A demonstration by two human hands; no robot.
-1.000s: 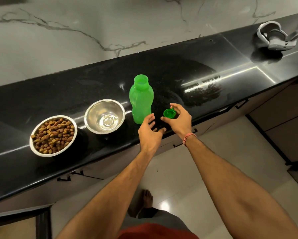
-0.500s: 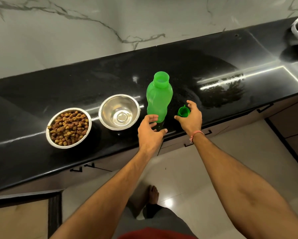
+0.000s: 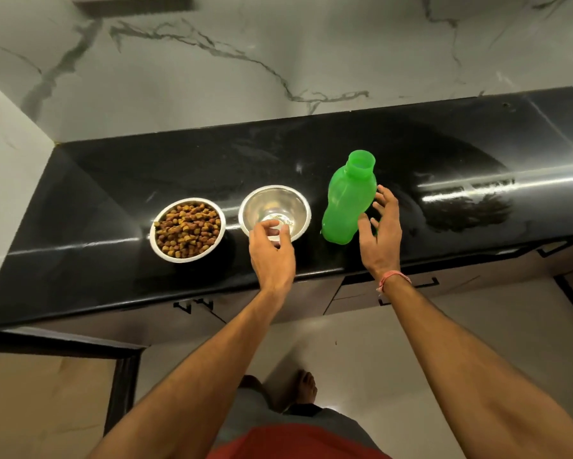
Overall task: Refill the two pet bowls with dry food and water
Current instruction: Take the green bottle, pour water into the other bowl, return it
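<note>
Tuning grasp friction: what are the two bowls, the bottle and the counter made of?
Bowls: looks like polished steel, with silvery mirror-like walls. Bottle: probably plastic, translucent bright green with a soft sheen, cap off. Counter: glossy black stone, likely granite, with sharp light streaks and faint speckle.

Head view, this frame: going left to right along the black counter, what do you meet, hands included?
Bowl of dry food → steel bowl, holding no kibble, with the left hand at its near rim → open green bottle → right hand, fingers spread beside the bottle.
</note>
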